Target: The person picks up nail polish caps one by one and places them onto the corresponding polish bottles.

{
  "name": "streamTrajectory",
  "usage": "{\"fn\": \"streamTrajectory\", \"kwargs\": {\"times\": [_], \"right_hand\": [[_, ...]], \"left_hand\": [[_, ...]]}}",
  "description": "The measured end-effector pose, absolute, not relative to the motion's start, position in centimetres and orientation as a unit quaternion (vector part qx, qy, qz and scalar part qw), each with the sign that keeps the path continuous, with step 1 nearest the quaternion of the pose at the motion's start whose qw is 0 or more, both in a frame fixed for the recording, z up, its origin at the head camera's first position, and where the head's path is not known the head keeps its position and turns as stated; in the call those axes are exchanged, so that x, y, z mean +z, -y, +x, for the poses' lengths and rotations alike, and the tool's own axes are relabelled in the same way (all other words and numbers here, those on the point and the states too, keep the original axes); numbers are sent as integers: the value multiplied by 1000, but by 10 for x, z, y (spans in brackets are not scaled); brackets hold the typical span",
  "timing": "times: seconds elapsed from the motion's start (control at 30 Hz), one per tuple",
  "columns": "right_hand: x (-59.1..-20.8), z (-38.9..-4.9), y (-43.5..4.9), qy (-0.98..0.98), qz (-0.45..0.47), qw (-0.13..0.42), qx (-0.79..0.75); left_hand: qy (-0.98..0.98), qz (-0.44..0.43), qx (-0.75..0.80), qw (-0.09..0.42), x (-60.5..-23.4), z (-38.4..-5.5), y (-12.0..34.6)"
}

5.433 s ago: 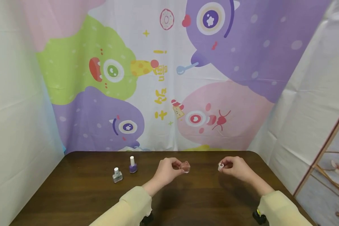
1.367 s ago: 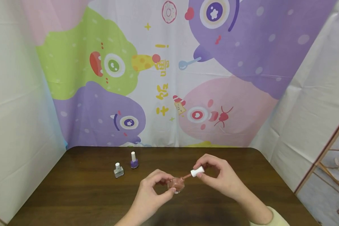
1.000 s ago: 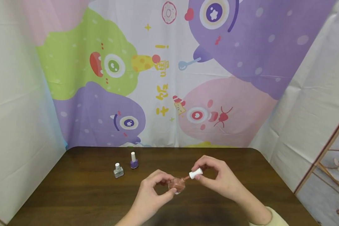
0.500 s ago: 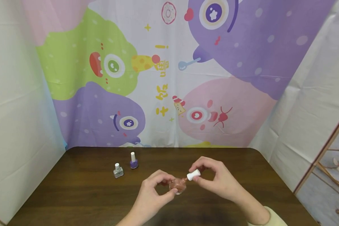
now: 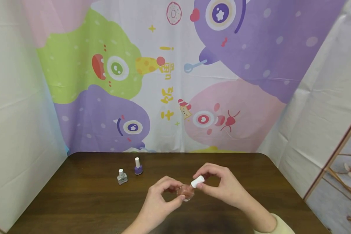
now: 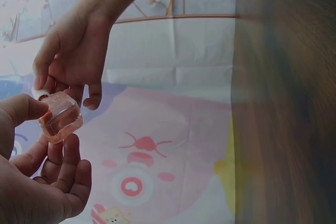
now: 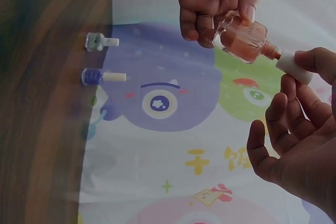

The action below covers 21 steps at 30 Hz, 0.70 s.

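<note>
My left hand (image 5: pixel 161 201) pinches a small glass nail polish bottle (image 5: pixel 186 192) of brownish-pink polish, tilted with its neck toward the right. Between thumb and fingers of my right hand (image 5: pixel 222 185) is the bottle's white cap (image 5: pixel 197 182). In the right wrist view the cap (image 7: pixel 294 66) sits right at the threaded neck, a short bit of which still shows; the brush is inside the bottle (image 7: pixel 242 38). The left wrist view shows the bottle (image 6: pixel 62 118) held by the left thumb and fingers, with the cap mostly hidden behind it.
On the dark wooden table (image 5: pixel 84 201) two capped nail polish bottles stand at the left: a clear-grey one (image 5: pixel 122 177) and a purple one (image 5: pixel 138 167). A cartoon-printed curtain (image 5: pixel 169 136) hangs behind the table, with white cloth at both sides.
Earlier the hands were apart, bottle left and cap right. They came together, the brush entered the neck, and the cap has slid leftward down to the bottle's neck.
</note>
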State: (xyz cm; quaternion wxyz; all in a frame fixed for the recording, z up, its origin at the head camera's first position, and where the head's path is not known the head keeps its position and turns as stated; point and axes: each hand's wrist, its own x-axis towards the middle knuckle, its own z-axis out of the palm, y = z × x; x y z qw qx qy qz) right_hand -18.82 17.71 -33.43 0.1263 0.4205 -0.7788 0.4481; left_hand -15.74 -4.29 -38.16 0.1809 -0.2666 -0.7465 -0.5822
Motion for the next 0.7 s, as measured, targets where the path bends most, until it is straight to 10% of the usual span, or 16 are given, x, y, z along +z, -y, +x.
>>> {"fn": "streamTrajectory", "kwargs": {"times": [0.7], "right_hand": [[-340, -192, -171, 763, 415, 95, 486]], "left_hand": [[714, -264, -641, 102, -387, -162, 38]]}}
